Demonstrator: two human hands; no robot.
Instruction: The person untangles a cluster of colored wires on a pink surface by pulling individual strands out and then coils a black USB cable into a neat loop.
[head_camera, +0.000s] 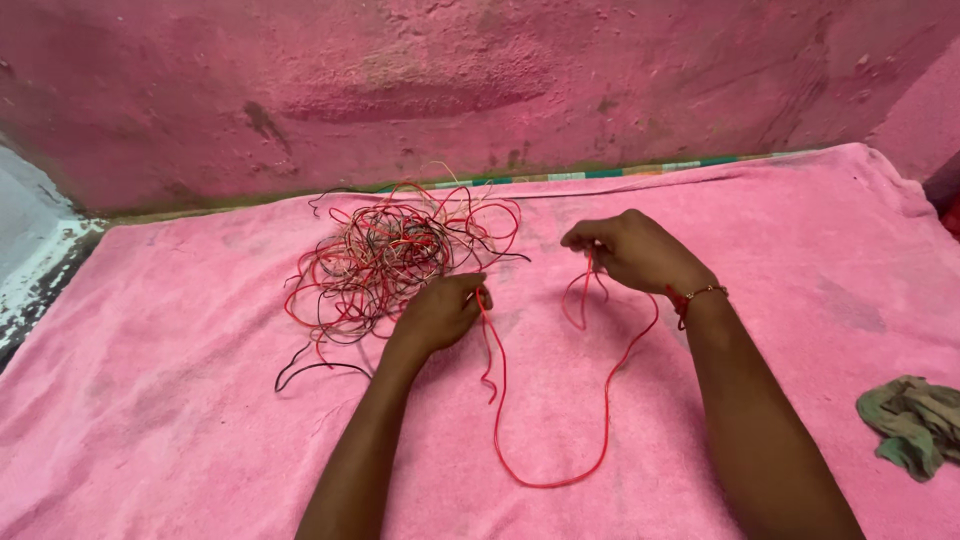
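Right now I am looking down at both hands working over a pink towel (180, 420) spread flat against a pink wall (400, 90). My left hand (440, 312) is pinching a red wire (604, 400) between thumb and fingertips, fingers closed on it. My right hand (630, 250) is gripping the same wire further along, its fingers also pressed together around the strand. Between the two grips the wire is hanging down and lying on the towel in one long loop, which is reaching toward me well below both hands. A shorter loop is dangling just under the right hand, and a short loose end is trailing below the left hand.

Just beyond the left hand, and a little to its outer side, a tangle of wires (390, 255) is sitting on the towel, red and black strands mixed, some curling out toward me. The left knuckles are almost touching its near edge; I cannot tell whether the held wire is running into it.

Outward from the right hand the towel is lying bare up to its far edge, where a striped border (640, 170) is showing along the wall. Well off to the right of that wrist, near the towel's side edge, a crumpled green rag (912, 425) is lying. A red thread bracelet (695, 296) is circling the right wrist. Outward from the left hand, past the tangle, the towel is running bare to its left edge by a pale ledge (35, 250).
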